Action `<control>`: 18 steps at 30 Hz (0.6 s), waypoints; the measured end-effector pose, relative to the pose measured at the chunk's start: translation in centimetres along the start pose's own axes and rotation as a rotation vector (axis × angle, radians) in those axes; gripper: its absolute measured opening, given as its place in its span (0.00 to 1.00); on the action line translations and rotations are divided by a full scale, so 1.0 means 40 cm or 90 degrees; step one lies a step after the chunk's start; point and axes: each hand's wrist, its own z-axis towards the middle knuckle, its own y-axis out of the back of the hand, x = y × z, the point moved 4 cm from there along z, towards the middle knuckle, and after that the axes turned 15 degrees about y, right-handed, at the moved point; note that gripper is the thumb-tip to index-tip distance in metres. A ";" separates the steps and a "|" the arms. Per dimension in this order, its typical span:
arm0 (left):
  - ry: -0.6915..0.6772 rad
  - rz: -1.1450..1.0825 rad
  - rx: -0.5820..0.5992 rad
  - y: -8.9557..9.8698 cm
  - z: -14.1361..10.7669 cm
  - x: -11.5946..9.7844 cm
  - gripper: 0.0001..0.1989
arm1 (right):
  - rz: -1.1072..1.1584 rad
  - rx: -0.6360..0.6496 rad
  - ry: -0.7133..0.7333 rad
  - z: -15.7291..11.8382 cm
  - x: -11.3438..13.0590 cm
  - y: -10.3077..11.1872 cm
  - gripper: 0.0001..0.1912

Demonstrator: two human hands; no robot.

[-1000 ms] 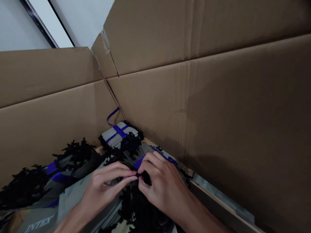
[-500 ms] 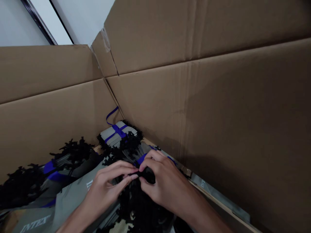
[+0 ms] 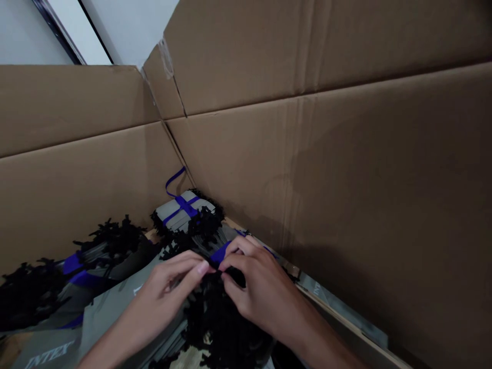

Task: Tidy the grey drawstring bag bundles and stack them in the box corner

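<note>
My left hand [image 3: 175, 279] has thumb and fingers pressed together on one side of a thin black strip, whose ends look like the black ties nearby. On the other side my right hand [image 3: 249, 271] pinches the same strip, its fingertips almost meeting those of the left. Beneath both hands lies a thick tangle of black ties [image 3: 226, 328] hanging from grey sheets. A blue strap [image 3: 220, 252] wraps the grey bundle just beyond my fingertips. The strip itself is small and partly hidden by the fingers.
Tall cardboard walls [image 3: 346, 169] meet in a corner ahead. There sits a bundle [image 3: 183, 207] bound with blue straps. More strapped bundles [image 3: 107, 246] with black ties lie left. Grey sheets [image 3: 49, 353] marked INTEX lie in front, and a wooden edge [image 3: 338, 318] runs along the right.
My left thumb has slid up and back over the fingertips, and that hand has shifted slightly left. The right hand keeps its pinch nearly in place. The view has moved a little.
</note>
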 end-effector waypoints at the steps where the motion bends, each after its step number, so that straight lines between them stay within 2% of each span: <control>1: 0.018 -0.009 0.004 0.006 0.003 -0.001 0.19 | 0.000 0.004 0.005 0.001 0.000 0.000 0.08; 4: 0.066 -0.075 0.039 0.009 0.012 -0.005 0.14 | -0.005 0.000 0.018 0.002 0.001 0.002 0.09; 7: 0.073 -0.129 0.061 -0.004 0.016 -0.011 0.11 | 0.009 -0.003 0.035 0.004 0.001 0.004 0.09; 11: 0.058 -0.141 0.038 -0.012 0.016 -0.014 0.08 | 0.022 0.008 0.048 0.009 -0.001 0.013 0.09; 18: 0.026 -0.109 -0.013 -0.004 0.005 -0.011 0.12 | 0.008 0.029 0.053 0.012 0.002 0.017 0.10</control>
